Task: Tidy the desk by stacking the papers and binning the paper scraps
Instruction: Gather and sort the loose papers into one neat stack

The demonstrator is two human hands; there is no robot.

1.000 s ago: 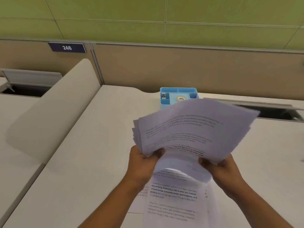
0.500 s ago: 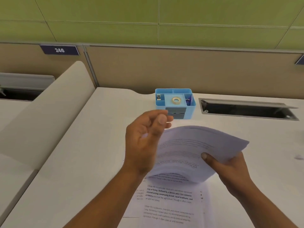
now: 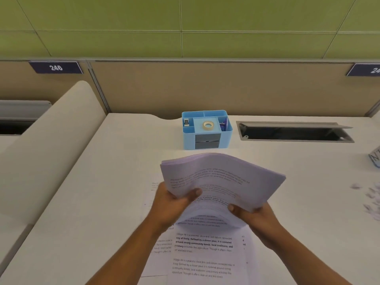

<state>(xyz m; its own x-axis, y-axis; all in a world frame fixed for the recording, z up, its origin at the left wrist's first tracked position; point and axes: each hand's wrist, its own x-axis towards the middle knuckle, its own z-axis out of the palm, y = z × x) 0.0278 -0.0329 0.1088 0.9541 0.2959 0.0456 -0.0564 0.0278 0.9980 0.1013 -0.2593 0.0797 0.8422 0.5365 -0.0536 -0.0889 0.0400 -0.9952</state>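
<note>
I hold a bundle of printed sheets (image 3: 222, 179) above the white desk (image 3: 107, 192), its far edge bowed upward. My left hand (image 3: 172, 204) grips the bundle's near left corner, thumb on top. My right hand (image 3: 253, 217) grips the near right corner. Under the bundle, more printed sheets (image 3: 203, 254) lie loosely overlapped on the desk near the front edge. Small white paper scraps (image 3: 368, 196) are scattered on the desk at the far right.
A blue desk organiser (image 3: 206, 130) with a tape roll stands at the back, just beyond the bundle. An open cable slot (image 3: 294, 132) lies to its right. A curved beige divider (image 3: 51, 145) borders the desk's left side. A printed object (image 3: 375, 159) shows at the right edge.
My left hand, which had let go and lifted open half a second ago, has returned and gripped the bundle's left corner. The sheets now sit squarer together.
</note>
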